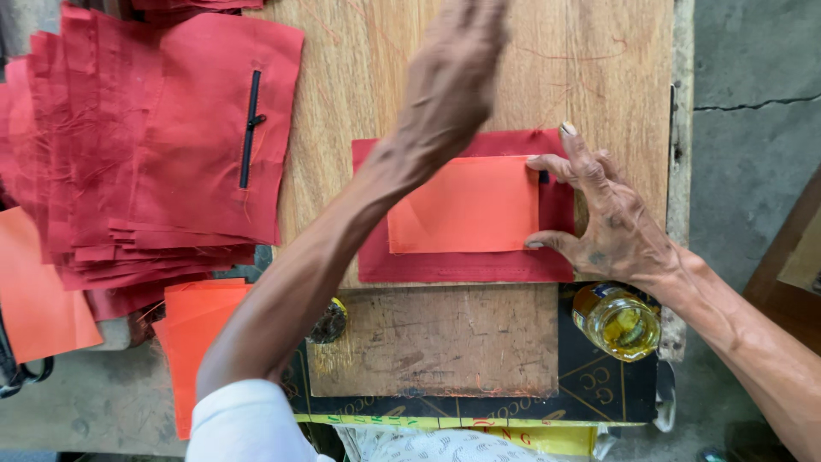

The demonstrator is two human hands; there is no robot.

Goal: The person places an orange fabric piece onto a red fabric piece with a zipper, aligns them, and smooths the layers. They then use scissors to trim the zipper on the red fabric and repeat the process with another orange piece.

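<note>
A dark red fabric piece [462, 265] lies on the wooden table [376, 77], with a smaller orange fabric rectangle [466, 205] laid on top of it. My right hand [603, 214] rests with spread fingers on the right edge of both pieces, fingertips touching the orange one. My left hand [453, 68] is raised above the table beyond the fabric, blurred, its fingers out of the frame's top, holding nothing that I can see.
A thick stack of dark red fabric pieces [128, 162], the top one with a black zipper [251, 128], lies at the left. Orange pieces [197, 334] sit below it. A bottle of yellow liquid [617, 321] stands near my right wrist beside a wooden block [436, 342].
</note>
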